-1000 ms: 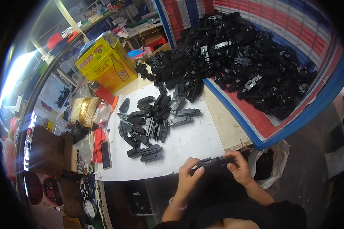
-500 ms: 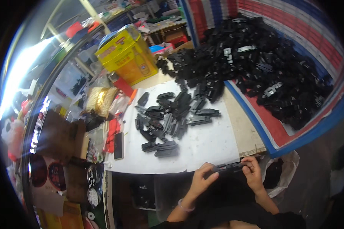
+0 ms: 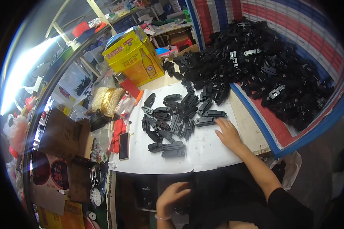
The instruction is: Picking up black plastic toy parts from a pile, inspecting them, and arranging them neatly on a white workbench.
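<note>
On the white sheet (image 3: 214, 152) lies a loose heap of black plastic housings (image 3: 176, 124), long and narrow with moulded slots. My right hand (image 3: 229, 134) reaches over the sheet, fingers stretched out, the tips at the right end of a housing (image 3: 205, 121) on the heap's right side. Whether they touch it is hard to make out. Low in front of the table edge is my left hand (image 3: 173, 195), its fingers loosely bent and apart. Nothing shows in it against the dark background.
A large mound of black parts (image 3: 271, 72) fills a striped red, white and blue sheet-lined bin (image 3: 256, 110) at right. A phone (image 3: 124, 146) lies at the sheet's left edge. Behind stands a yellow carton (image 3: 133, 57). A white bag (image 3: 292, 170) hangs below the table's right corner.
Both hands held a black housing at the table edge; it no longer shows. My right hand has moved forward to the heap, and my left hand has dropped down and left.
</note>
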{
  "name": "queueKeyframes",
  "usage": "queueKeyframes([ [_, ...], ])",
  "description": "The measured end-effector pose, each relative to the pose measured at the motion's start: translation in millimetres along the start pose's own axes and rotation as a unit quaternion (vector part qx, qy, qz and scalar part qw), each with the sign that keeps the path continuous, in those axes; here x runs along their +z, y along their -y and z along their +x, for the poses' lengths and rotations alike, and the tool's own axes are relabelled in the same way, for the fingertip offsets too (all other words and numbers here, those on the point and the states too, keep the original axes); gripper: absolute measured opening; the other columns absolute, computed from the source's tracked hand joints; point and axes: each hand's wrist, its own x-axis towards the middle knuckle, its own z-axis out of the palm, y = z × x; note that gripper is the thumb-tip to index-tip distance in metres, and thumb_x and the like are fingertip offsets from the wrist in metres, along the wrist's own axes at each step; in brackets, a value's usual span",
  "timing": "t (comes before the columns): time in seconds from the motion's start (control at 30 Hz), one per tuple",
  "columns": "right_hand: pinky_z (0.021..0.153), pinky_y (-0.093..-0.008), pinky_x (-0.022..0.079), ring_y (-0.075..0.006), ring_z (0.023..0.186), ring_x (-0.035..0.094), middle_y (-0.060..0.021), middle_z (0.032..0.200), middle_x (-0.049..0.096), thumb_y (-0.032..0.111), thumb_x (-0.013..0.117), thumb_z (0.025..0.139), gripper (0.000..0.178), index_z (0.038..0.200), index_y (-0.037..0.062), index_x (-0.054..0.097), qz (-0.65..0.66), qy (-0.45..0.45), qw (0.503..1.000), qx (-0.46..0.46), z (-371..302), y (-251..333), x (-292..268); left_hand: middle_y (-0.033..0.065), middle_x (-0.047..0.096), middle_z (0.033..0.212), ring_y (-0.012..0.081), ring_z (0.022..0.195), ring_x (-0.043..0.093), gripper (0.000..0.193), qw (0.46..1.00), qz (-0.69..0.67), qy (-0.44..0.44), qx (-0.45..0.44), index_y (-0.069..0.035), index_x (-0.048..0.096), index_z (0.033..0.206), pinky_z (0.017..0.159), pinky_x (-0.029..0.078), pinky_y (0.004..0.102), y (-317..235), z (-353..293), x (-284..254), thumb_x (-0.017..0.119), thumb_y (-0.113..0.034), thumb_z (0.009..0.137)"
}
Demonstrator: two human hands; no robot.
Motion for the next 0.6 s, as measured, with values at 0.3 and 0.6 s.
queueKeyframes([
  [0.3, 0.09, -0.0419, 0.042, -0.0298, 0.099, 0.054, -0.0118, 0.105, 0.058, 0.006, 0.064, 0.073, 0.028, 0.099, 0.004, 0.055, -0.092, -0.035, 0.989, -0.112, -14.9, 6.0, 13.5, 0.0092, 0.062, 0.104, 0.0174, 0.097, 0.058, 0.032, 0.974, -0.194, 0.004, 0.12, -0.001, 0.057, 0.117, 0.085, 0.045, 0.0289, -51.6, 38.1, 43.1, 0.057, -0.019, 0.09],
  [0.6, 0.086, -0.0368, 0.048, -0.0242, 0.096, 0.06, -0.0097, 0.107, 0.06, 0.002, 0.063, 0.076, 0.026, 0.099, 0.0107, 0.054, 0.042, -0.053, 0.958, -0.279, -80.8, 51.9, -79.7, 0.0008, 0.057, 0.083, 0.0093, 0.078, 0.051, 0.031, 0.928, -0.324, -0.141, 0.12, -0.001, 0.058, 0.092, 0.07, 0.041, 0.0236, -85.6, 80.3, 50.3, 0.05, -0.032, 0.09],
])
